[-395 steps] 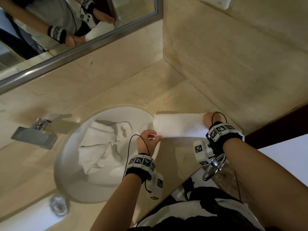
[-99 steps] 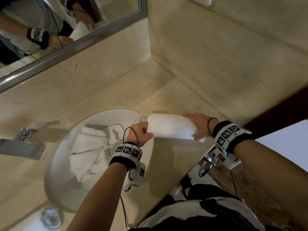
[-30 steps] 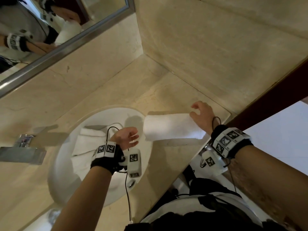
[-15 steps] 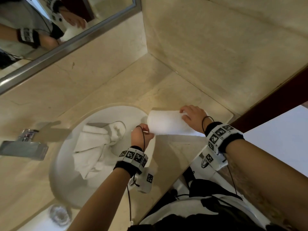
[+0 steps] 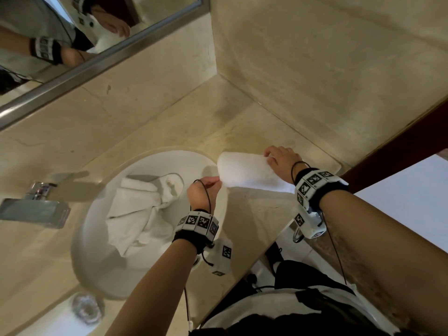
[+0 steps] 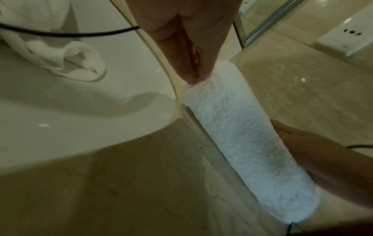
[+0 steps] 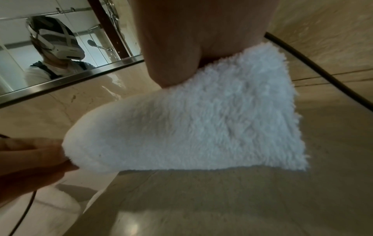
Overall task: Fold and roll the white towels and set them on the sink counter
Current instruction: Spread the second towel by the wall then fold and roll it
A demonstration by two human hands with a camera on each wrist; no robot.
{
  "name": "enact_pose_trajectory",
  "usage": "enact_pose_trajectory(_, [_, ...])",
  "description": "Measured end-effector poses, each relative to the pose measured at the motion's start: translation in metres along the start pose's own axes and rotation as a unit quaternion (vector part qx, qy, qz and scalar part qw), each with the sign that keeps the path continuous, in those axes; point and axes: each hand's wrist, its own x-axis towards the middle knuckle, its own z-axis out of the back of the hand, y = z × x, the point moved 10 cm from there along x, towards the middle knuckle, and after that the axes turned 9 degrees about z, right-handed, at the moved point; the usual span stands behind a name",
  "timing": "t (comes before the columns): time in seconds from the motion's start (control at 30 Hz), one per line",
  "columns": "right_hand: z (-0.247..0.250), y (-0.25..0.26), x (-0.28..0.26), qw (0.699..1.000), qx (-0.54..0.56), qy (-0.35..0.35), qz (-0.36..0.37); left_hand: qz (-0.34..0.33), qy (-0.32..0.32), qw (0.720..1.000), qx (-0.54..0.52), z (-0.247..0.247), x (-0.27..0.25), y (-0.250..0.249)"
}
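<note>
While rolling the white fluffy terry towel (image 5: 244, 172) on the beige marble sink counter (image 5: 261, 214), just beside the rim of the round white basin (image 5: 97, 251), held it at both ends: left hand (image 5: 204, 190) with fingertips (image 6: 189, 76) pressed together, pinching the roll's basin-side end; right hand (image 5: 281, 161) with fingers curled over the far end, thumb (image 7: 173, 70) pressing into the pile. Looked partly rolled, with a flat tail lying on the stone at the right end in the right wrist view. Judged best to keep both ends turning evenly, so the roll stays straight and does not cone; to hold firm tension, since soft pile springs loose; to tuck the tail underneath, seam down; and to steer clear of the basin edge, where the roll could slip in. Left crumpled white towels (image 5: 143, 209) waiting in the basin, near the chrome tap (image 5: 36, 207), so judged the task well short of finished
</note>
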Motion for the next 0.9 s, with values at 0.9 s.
enact_pose_trajectory(0.9, [0.025,-0.059,-0.043,0.962,0.174,-0.158,-0.141,-0.100,0.087,0.982,0.134,-0.025,0.021,-0.013])
